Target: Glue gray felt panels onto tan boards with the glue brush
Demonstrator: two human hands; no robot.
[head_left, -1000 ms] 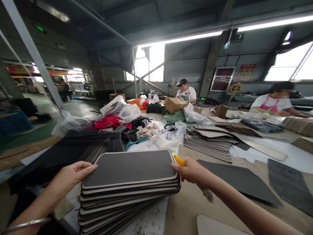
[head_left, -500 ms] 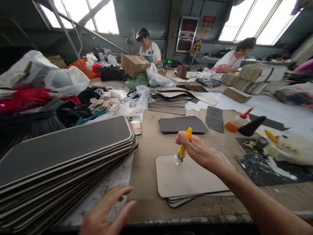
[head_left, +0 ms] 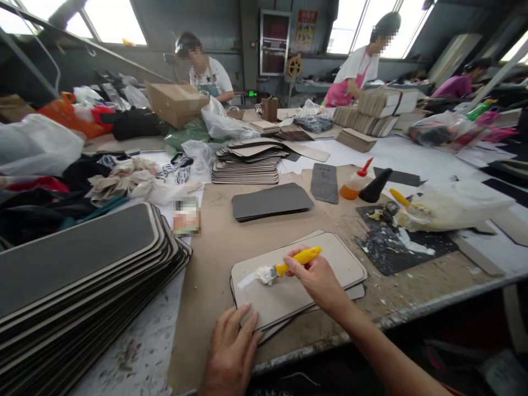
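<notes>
My right hand [head_left: 315,278] grips a yellow-handled brush [head_left: 295,261], its bristles caked in white paste and resting on the top beige panel [head_left: 284,302]. A short white smear [head_left: 246,281] lies on that panel, left of the bristles. Several rounded-corner panels are stacked loosely beneath it, edges out of line. My left hand [head_left: 235,344] lies with fingers stretched, their tips on the panel's lower left edge. Behind the stack sits a small pile of dark grey sheets [head_left: 272,202].
A tall pile of grey-faced panels [head_left: 82,242] fills the left side. On the right are a paste-covered dark board [head_left: 396,242], a plastic bag [head_left: 462,201] with another yellow handle [head_left: 399,197], and a red-tipped bottle [head_left: 355,181]. Two co-workers [head_left: 210,77] stand across the table, another at far right.
My left hand has come onto the panel's edge. The brush has dropped onto the panel and leans over, and a white smear now shows. The view has turned right; one co-worker has straightened up.
</notes>
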